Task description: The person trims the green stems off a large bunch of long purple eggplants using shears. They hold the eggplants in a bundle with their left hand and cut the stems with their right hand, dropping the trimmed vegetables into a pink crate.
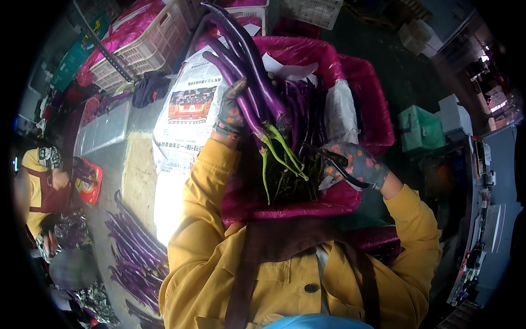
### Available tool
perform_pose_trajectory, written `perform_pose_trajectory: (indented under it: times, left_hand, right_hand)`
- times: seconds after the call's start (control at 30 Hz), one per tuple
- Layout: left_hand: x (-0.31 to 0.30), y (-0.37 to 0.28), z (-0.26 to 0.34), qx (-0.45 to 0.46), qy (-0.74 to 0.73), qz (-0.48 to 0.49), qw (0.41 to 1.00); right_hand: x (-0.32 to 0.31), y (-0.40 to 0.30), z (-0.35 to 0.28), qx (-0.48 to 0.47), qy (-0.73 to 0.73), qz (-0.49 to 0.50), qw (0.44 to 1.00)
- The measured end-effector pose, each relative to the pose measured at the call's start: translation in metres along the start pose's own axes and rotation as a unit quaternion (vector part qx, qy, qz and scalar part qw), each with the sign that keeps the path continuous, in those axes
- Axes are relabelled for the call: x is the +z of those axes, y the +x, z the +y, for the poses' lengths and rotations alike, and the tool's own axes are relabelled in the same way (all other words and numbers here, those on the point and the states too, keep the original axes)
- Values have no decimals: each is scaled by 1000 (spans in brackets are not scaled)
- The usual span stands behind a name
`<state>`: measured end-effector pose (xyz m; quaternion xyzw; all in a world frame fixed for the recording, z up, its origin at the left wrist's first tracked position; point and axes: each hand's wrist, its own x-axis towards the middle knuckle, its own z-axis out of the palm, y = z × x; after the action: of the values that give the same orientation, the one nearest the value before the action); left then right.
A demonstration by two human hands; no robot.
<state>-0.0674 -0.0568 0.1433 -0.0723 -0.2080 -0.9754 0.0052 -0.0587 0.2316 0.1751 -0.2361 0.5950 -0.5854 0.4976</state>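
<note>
In a flower-patterned glove, my left hand (231, 111) grips a bunch of several long purple eggplants (250, 70). Their green stems (283, 152) hang down toward me over a crate (287, 211) lined with pink plastic film. More eggplants (302, 107) lie in that crate, with dark stem pieces (291, 185) at its near side. To the right of the stems, my gloved right hand (355, 163) holds a dark-handled cutting tool (343, 168), which looks like shears. Its blades point toward the stems, but are hard to make out.
Newspaper sheets (185, 140) cover part of the table left of the crate. A pile of eggplants (135, 255) lies at the near left. Another person (41, 185) works at the far left. White plastic crates (144, 45) stand behind, and a green box (421, 128) is at the right.
</note>
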Motion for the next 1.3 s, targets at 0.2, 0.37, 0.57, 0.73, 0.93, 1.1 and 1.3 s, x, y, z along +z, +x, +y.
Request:
perform_pose_trajectory:
  times: [0.2,0.37,0.57,0.73,0.93,1.1,1.3]
  left_hand:
    - [-26,1,-14,-3,-36,29,999]
    - [-55,3,-11,26,66,178,981]
    - [-55,-6,-14,44,92,65,993]
    - [-36,-5,-10,45,198,87,975]
    - [-13,3,-14,-39,-6,-48,998]
    - [1,5,-32,-72,-125,-71,987]
    - [0,8,-37,-188,-165,-112,962]
  right_hand:
    - [-1,8,1,18,151,-22,988]
    - [-8,6,9,51,133,15,990]
    - [-14,1,9,88,-250,142,954]
    - [-25,1,16,39,-465,97,879]
    - [-48,26,37,200,348,-91,912]
    - [-48,43,54,246,546,-240,764]
    - [-67,41,63,319,626,-236,672]
